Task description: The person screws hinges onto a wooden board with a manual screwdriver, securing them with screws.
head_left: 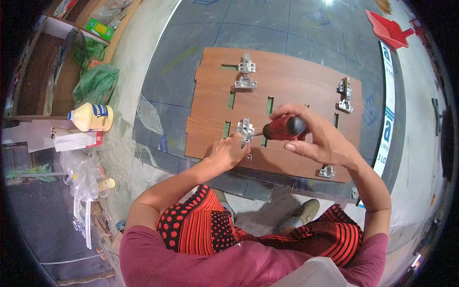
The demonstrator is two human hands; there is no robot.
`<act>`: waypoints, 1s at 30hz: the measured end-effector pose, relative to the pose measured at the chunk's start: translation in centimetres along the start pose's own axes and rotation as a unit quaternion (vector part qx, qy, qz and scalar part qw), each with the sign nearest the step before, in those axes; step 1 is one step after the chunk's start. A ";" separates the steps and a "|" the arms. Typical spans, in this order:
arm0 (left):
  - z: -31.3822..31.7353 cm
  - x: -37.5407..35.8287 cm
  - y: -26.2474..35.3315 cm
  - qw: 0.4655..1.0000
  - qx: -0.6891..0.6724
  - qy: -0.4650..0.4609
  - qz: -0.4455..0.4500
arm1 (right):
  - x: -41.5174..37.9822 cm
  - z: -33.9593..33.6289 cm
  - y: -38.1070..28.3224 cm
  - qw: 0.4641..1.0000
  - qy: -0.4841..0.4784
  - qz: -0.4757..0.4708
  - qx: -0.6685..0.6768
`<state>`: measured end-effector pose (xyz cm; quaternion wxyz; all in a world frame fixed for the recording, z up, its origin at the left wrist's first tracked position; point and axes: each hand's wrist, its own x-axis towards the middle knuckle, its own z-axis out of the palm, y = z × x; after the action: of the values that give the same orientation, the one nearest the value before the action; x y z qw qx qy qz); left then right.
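Observation:
A brown wooden board (282, 67) with several green-lined slots lies on a dark table. My left hand (230, 152) holds a metal hinge (245, 130) against the board with its fingers closed. In my right hand (320, 136) is a screwdriver (286, 128) with a red and black handle; its shaft points left at the hinge, and its tip is hard to make out. More hinges sit on the board: one at the upper left (246, 71), one at the right (345, 94) and one at the lower right (327, 171), partly behind my right wrist.
The dark table (177, 62) reaches beyond the board. A red dustpan (389, 31) is at the upper right. At the left are a yellowish jug (92, 117), a white box (76, 139), a green bag (97, 85) and clear plastic bags (81, 174).

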<state>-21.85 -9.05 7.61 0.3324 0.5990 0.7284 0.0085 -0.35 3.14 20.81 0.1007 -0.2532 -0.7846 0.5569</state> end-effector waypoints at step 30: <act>-0.2 -0.2 0.1 1.000 0.002 -0.003 0.004 | 0.0 0.5 -0.8 0.994 0.060 0.012 -0.085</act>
<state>-21.86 -9.15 7.90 0.3335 0.6022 0.7254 0.0068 -0.74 2.53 21.34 0.1193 -0.3030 -0.8188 0.4728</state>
